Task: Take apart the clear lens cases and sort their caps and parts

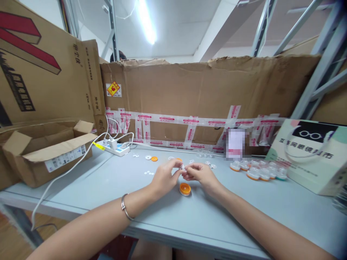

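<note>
Above the middle of the table, my left hand (pixel 167 176) pinches a small whitish plastic part (pixel 182 167) between thumb and fingers. My right hand (pixel 202 176) meets it there, its fingertips closed at the same small part, whose exact kind I cannot make out. Just below the hands sits a round orange cup with a white base (pixel 185 189), open side up. Beyond my left hand lie an orange ring (pixel 154 159) and a white ring (pixel 148 157). Several small white discs (pixel 149 173) are scattered left of that hand.
A power strip (pixel 116 147) with white cables and an open cardboard box (pixel 51 155) stand at left. At right are several clear domed pieces on orange bases (pixel 253 174) and a paper bag (pixel 306 159). A large cardboard sheet (pixel 173 90) walls the back.
</note>
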Tool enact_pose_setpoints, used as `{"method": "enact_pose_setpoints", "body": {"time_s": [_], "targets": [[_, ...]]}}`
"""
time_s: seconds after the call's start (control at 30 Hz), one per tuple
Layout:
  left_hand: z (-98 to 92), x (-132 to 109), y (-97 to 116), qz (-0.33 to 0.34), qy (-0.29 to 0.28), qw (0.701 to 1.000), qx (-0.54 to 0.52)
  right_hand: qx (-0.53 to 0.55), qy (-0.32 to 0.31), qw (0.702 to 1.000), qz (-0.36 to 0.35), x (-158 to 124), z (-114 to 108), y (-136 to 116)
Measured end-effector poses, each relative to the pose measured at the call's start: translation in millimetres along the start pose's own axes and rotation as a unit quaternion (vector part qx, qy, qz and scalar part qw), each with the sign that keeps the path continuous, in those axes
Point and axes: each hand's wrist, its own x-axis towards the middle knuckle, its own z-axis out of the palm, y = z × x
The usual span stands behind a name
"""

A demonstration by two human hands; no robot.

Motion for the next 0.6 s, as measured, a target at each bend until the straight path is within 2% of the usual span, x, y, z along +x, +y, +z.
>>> {"method": "enact_pose_setpoints", "body": {"time_s": [0.1,0.23,0.4,0.5,0.6], "targets": [[-0.7,1.2,-1.5,0.004,0.017,1.000,0.009,-0.063,0.005,0.996,-0.060,-1.1,-2.0,0.3],[-4.5,3.8,-4.1,0.008,0.064,0.997,0.029,-0.174,0.054,0.972,-0.149,6.8,-17.1,4.2],[-6.3,5.3,-3.9,0.003,0.038,0.999,-0.007,-0.263,0.158,0.936,-0.173,35.4,-51.2,16.7],[-4.8,4.7,-4.1,-0.012,0.017,1.000,-0.017,-0.309,0.181,0.917,-0.175,48.3,-61.1,27.2],[-3.1,3.6,-5.8,-0.015,0.004,1.000,-0.020,-0.323,0.187,0.912,-0.171,54.1,-61.1,36.1]]}}
